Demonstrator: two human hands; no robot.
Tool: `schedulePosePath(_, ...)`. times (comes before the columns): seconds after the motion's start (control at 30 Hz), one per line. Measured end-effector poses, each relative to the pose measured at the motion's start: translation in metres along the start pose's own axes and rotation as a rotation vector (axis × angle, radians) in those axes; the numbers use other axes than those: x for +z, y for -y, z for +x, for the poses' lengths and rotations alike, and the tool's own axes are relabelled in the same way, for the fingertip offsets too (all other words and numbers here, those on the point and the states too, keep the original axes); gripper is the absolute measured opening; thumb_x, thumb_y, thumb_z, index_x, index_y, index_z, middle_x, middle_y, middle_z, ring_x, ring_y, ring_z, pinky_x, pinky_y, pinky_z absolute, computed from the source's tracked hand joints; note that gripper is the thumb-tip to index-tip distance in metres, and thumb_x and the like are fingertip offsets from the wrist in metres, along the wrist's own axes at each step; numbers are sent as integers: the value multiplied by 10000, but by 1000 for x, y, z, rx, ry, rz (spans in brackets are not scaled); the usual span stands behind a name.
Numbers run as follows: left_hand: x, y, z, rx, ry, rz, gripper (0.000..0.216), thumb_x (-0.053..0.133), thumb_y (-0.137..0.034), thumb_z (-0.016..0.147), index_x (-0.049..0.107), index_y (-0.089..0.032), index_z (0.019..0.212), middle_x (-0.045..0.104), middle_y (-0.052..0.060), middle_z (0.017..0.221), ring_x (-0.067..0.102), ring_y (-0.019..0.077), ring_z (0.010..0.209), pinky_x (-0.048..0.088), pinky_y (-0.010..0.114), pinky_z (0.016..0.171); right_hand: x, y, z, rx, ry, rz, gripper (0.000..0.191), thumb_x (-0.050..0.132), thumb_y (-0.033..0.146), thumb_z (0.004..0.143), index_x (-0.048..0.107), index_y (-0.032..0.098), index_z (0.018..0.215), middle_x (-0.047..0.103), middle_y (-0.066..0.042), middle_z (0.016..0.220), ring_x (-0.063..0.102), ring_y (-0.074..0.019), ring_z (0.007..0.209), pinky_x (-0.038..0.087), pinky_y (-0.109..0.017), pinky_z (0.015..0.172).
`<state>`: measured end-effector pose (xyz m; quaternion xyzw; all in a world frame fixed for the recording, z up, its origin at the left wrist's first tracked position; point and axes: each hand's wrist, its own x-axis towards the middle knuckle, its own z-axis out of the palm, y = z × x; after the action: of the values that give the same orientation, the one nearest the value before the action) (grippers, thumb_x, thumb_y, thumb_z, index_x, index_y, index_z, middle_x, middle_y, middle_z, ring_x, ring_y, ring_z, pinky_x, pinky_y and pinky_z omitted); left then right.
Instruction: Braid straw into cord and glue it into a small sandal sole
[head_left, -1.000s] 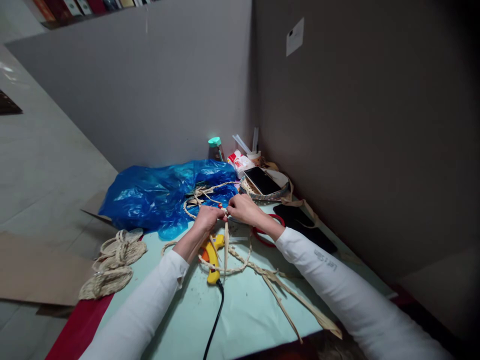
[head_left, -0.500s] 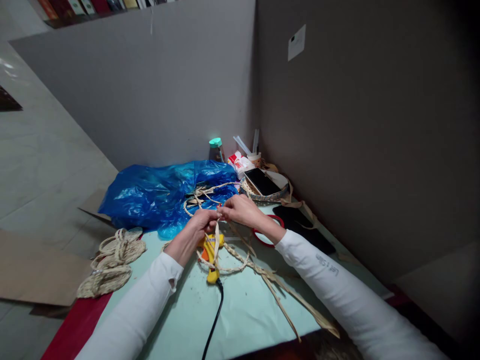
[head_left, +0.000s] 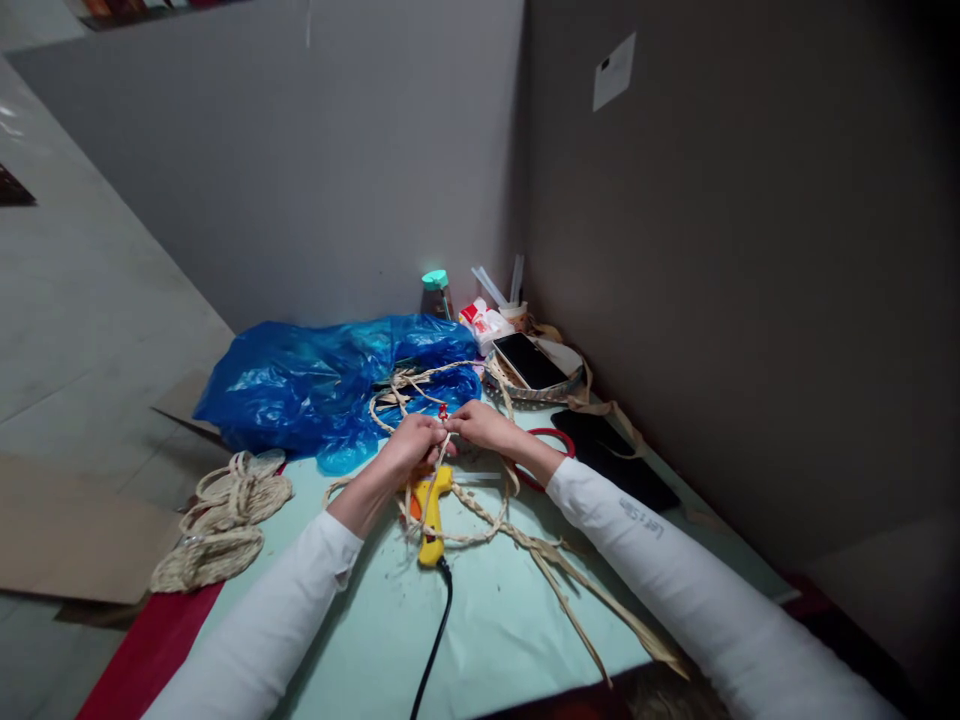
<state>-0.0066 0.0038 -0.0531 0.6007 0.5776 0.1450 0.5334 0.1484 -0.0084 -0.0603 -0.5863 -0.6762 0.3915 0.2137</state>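
Note:
My left hand and my right hand meet over the table, fingers pinched close together on strands of pale raffia braid. A small red piece, perhaps a clip, shows just beyond the fingertips. The exact grip is hidden behind the fingers. Braid loops curve around the hands, and a strand hangs down from them. Below lies a yellow glue gun with an orange trigger and black cord, partly behind the strands. Loose raffia ends trail towards the front right.
A blue plastic bag lies behind on the left. Woven straw sandals or coils rest at the left edge. A phone sits on a round basket; red-handled scissors or a red ring, a dark flat object and a green-lidded jar are nearby.
The strand hanging from my fingers was a wide flat strip and now looks thinner. The red piece shows more clearly above my fingertips. The whole view has shifted slightly.

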Motion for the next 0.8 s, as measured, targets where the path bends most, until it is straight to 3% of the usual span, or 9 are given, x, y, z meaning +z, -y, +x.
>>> schedulePosePath(0.23,-9,-5,-10,105,-116,238,348,616,-347,927,605,-165,1223,631,99,1235,645,237,1029,558,443,854,3,-5,0,13,-51,86,330,611,356,950,610,154,1211,621,-83,1227,636,-242,1042,554,-428,869)
schedulePosePath(0.5,34,-12,-37,253,-159,341,290,618,-320,928,627,-189,1187,625,103,1252,630,235,1077,540,439,901,11,-8,-1,57,0,282,340,611,341,952,592,159,1238,614,-96,1237,640,-224,1028,562,-420,850)
schedulePosePath(0.8,-6,-20,-16,185,-161,90,338,610,-345,931,605,-169,1220,625,98,1243,640,239,1041,555,447,866,0,-1,-11,64,50,301,339,606,343,957,588,157,1240,615,-98,1232,639,-226,1035,557,-431,866)
